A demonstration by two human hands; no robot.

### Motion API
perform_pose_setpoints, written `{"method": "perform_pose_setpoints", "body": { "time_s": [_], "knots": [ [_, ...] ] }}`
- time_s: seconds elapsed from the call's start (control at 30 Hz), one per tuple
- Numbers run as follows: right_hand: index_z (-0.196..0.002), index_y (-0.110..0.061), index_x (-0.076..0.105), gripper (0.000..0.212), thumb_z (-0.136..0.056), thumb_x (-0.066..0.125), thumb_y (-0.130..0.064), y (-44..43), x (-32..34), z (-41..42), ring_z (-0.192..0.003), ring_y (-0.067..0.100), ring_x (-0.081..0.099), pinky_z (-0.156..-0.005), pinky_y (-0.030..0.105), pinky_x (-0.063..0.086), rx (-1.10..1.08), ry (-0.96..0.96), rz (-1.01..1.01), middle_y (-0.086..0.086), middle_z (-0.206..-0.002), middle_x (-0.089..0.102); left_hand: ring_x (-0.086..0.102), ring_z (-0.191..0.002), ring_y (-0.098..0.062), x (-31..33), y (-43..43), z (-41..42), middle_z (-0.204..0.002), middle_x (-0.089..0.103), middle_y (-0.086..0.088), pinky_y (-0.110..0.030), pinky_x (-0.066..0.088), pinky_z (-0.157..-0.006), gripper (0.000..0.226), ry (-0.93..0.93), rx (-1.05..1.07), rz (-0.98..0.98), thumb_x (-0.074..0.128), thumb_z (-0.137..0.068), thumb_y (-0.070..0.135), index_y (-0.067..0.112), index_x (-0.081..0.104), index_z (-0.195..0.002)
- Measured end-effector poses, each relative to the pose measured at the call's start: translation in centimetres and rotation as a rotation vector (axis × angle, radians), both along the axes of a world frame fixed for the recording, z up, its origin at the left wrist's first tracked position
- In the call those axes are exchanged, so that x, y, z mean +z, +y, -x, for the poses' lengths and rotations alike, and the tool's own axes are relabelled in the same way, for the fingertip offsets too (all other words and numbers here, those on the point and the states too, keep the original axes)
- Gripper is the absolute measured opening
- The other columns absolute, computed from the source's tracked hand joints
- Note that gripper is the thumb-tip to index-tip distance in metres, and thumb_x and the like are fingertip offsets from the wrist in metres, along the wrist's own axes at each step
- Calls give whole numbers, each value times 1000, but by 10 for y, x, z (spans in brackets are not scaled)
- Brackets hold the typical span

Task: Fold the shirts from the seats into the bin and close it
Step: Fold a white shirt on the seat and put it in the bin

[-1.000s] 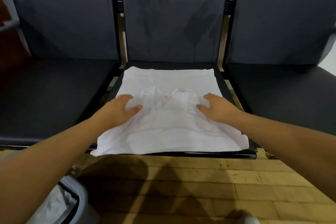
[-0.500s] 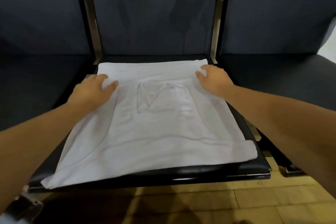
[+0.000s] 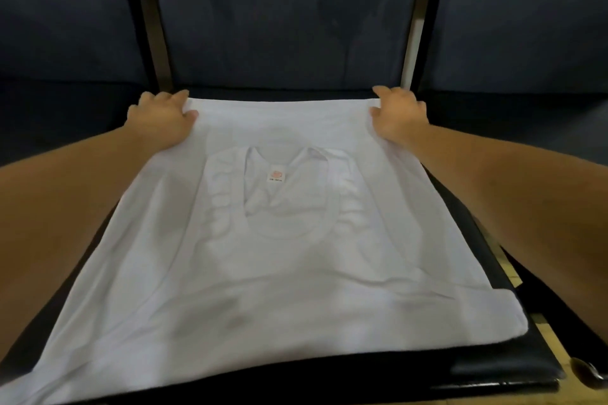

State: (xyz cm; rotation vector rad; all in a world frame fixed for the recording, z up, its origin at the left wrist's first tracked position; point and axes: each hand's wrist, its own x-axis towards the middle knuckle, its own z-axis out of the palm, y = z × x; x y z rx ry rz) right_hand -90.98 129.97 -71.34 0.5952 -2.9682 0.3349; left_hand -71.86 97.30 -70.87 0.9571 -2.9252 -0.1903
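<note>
Both hands have slid up from beside the collar, so now the left hand (image 3: 161, 118) and right hand (image 3: 399, 115) each pinch a far corner of the one white shirt (image 3: 296, 273). Its single neck tag (image 3: 275, 175) has a round orange logo, print too tiny to read. Shirt's flat on the middle seat (image 3: 493, 368) of three, long axis front to back, V-neck opening toward the person.

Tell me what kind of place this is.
Probably a waiting area: a row of linked dark padded seats on a black metal frame, wood-plank flooring below. A white shirt lies on one seat.
</note>
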Motion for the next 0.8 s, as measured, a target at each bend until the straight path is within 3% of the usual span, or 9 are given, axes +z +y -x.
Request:
{"method": "perform_pose_setpoints", "body": {
  "time_s": [0.07,0.17,0.2,0.27,0.33,0.43,0.5,0.67,0.8],
  "knots": [
    [-146,-16,42,45,-102,45,-26,-6,5,6,-133,37,39,-109,51,30,-31,-23,-73,16,-141,45,29,-137,-45,1,-8,3,-154,37,-18,-51,30,-111,56,-28,7,6,37,-106,42,20,28,-157],
    [-111,-9,56,17,-96,53,-15,-14,9,11,-115,36,49,-102,50,36,-85,-33,-31,16,-116,55,41,-130,-45,4,-9,2,-146,45,-21,-49,39,-107,50,69,11,-60,53,-102,33,12,47,-147],
    [-95,-8,54,3,-93,53,-10,-14,11,12,-103,35,53,-93,47,42,-85,-82,28,16,-105,56,48,-126,-41,6,-7,1,-141,52,-20,-46,42,-103,47,136,30,-144,59,-99,28,9,53,-142],
    [-77,-8,47,14,-88,55,-3,-14,15,12,-81,31,55,-64,33,47,-80,-160,151,13,-89,54,59,-111,-34,10,-4,-2,-126,63,-16,-41,49,-91,38,263,94,-342,67,-93,20,7,65,-128],
    [-80,-4,53,8,-86,59,-4,-14,21,11,-74,26,54,-55,28,44,-77,-174,240,10,-81,53,63,-97,-30,16,-2,-6,-113,66,-13,-40,52,-86,29,371,171,-516,70,-89,20,10,69,-116],
    [-83,-4,59,7,-87,64,-7,-11,33,3,-74,23,53,-68,36,53,-69,-208,397,8,-74,48,65,-87,-23,30,0,-12,-112,65,-10,-38,55,-78,11,614,287,-862,70,-90,15,17,64,-98],
    [-90,-5,61,13,-87,71,-11,-8,44,-2,-82,24,58,-79,40,55,-98,-269,551,8,-81,55,67,-99,-27,42,-2,-18,-117,65,-9,-42,57,-86,22,746,334,-1056,73,-87,9,17,63,-104],
    [-121,0,64,42,-91,70,-27,1,82,-23,-106,34,67,-93,45,56,-159,-337,863,18,-118,68,69,-100,-21,79,2,-34,-114,68,-5,-38,58,-88,36,872,250,-1138,77,-87,18,15,61,-119],
    [-111,-3,66,22,-97,63,-20,16,113,-50,-82,16,66,-70,29,56,-135,-309,988,4,-97,68,70,-102,-20,110,14,-52,-112,72,-4,-36,58,-90,25,903,216,-1089,75,-88,15,18,73,-113]
  ]
}}
